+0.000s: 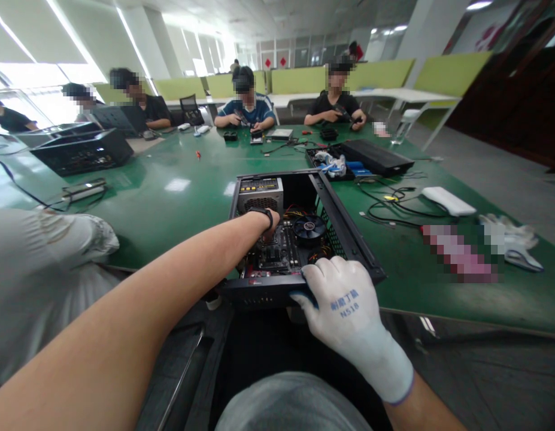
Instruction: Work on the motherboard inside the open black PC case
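An opened black computer case (pixel 344 224) lies at the near edge of the green table. My left hand (pixel 272 222), bare with a dark band at the wrist, reaches into it between the power supply (pixel 261 194) and the motherboard (pixel 281 254); its fingers are mostly hidden behind the wrist. My right hand (pixel 337 293), in a white work glove, is wrapped over the near rim of the case, thumb outside and fingers over the top. A black cooling fan (pixel 309 227) sits on the board to the right of my left hand, with coloured wires around it.
On the green table (pixel 160 221) to the right lie black cables (pixel 385 206), a white pouch (pixel 448 200) and loose gloves (pixel 510 236). Beyond the case is a black tray (pixel 311 158). Another dark case (pixel 84 152) stands at left. Several people work across the table; a grey-clothed person (pixel 44 269) is close at left.
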`<state>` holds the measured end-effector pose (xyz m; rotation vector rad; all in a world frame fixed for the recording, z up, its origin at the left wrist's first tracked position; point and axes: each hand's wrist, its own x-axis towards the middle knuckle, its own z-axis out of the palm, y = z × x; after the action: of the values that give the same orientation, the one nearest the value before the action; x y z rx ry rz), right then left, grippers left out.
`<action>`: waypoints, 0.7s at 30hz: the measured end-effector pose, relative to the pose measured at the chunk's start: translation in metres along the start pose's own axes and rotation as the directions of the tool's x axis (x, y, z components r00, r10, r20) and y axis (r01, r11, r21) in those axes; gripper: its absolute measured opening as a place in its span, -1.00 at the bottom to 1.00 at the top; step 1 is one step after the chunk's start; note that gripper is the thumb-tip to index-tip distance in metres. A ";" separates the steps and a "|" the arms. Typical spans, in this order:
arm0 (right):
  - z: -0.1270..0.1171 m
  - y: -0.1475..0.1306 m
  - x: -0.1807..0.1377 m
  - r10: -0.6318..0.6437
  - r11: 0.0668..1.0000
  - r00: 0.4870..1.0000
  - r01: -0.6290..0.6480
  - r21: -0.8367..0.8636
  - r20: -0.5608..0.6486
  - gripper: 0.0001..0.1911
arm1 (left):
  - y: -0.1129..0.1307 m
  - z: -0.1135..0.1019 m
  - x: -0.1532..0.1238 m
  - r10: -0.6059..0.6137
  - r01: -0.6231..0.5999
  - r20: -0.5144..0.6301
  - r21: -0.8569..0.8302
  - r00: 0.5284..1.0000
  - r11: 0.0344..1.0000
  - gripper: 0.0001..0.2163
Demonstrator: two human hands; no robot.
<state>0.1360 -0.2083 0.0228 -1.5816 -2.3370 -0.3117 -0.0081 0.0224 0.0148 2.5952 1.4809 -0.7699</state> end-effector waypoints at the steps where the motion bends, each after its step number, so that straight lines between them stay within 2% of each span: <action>1: 0.000 0.000 0.000 0.000 1.000 1.000 0.000 -0.001 0.001 -0.76 | 0.002 -0.002 -0.003 -0.015 0.013 0.036 0.039 0.999 0.999 -0.43; 3: 0.000 0.000 0.001 0.000 1.000 1.000 0.000 -0.001 0.006 -0.75 | 0.006 -0.006 -0.009 -0.028 0.020 0.079 0.096 0.997 0.995 -0.43; 9: 0.001 0.000 0.000 0.005 1.000 1.000 -0.005 -0.003 0.005 -0.75 | 0.013 -0.011 -0.014 -0.037 0.032 0.072 0.068 0.997 0.997 -0.43; 21: 0.001 0.000 0.000 0.001 1.000 1.000 -0.001 -0.005 0.006 -0.74 | 0.009 -0.006 -0.004 -0.019 0.012 0.075 0.097 0.997 0.995 -0.44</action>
<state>0.1356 -0.2084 0.0215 -1.5881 -2.3419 -0.3138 0.0002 0.0166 0.0203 2.5935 1.4803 -0.9537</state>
